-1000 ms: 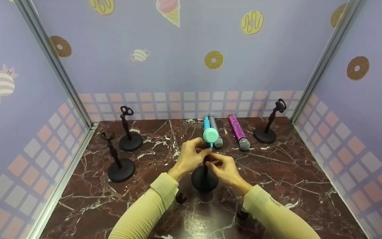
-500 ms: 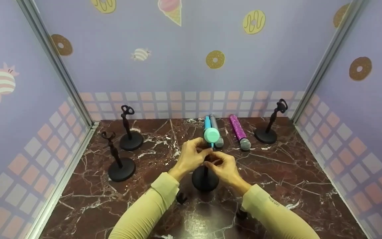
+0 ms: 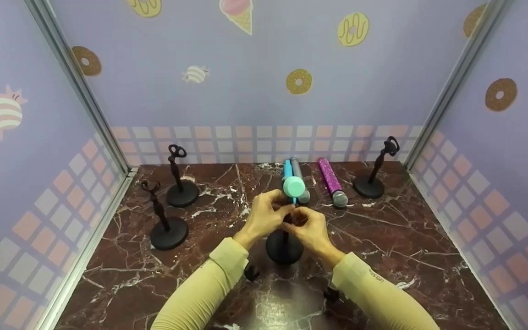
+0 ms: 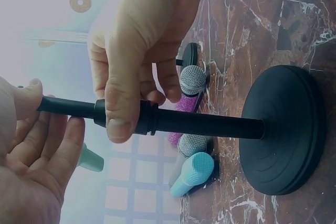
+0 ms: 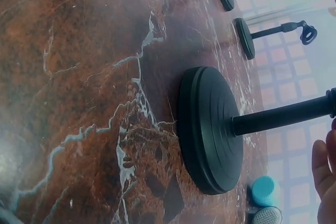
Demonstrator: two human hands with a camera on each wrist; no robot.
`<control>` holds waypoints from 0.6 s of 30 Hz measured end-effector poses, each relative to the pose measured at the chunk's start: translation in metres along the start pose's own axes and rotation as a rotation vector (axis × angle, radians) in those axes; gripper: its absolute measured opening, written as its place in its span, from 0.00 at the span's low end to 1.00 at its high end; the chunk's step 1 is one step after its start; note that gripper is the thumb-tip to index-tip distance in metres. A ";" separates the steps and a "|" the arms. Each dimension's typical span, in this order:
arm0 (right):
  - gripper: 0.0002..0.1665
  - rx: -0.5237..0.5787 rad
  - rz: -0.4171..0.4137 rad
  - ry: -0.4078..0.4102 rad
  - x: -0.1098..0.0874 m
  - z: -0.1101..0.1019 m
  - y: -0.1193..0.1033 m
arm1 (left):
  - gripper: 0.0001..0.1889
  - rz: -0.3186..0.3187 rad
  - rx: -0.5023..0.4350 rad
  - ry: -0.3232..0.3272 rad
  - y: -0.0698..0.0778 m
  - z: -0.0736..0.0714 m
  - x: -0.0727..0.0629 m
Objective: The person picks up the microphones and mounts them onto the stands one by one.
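Stand [image 3: 284, 250] on marbled tabletop [image 3: 397, 247], lilac walls [image 3: 245, 98]

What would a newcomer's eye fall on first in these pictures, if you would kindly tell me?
Probably the mint-green, round-ended object, bright near the middle of the head view. Just below it there, the left hand and right hand hold an upright black stand with a round base. Next comes the glittery magenta microphone with a silver mesh head, lying near the back of the dark red, marble-patterned tabletop.
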State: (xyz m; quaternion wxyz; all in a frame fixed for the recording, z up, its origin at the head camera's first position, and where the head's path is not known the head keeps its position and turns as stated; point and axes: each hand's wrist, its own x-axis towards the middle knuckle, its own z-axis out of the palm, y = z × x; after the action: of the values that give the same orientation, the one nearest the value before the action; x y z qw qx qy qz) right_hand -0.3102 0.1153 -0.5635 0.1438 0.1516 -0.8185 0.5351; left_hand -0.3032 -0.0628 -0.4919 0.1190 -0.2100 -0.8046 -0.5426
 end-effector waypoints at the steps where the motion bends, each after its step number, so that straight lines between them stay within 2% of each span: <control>1: 0.15 0.000 0.004 0.001 0.000 0.000 -0.001 | 0.06 0.000 0.000 0.001 0.000 0.000 0.000; 8: 0.23 0.027 0.010 -0.062 -0.002 -0.007 0.000 | 0.06 0.010 0.002 0.015 -0.001 0.001 0.000; 18: 0.28 0.160 -0.010 -0.266 -0.002 -0.020 0.003 | 0.04 0.000 0.015 0.015 0.000 0.001 0.001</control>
State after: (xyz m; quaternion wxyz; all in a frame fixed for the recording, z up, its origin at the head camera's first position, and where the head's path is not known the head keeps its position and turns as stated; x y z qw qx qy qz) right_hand -0.3082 0.1348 -0.5595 0.0241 0.2361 -0.7843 0.5732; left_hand -0.3041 -0.0617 -0.4916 0.1263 -0.2050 -0.8078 -0.5381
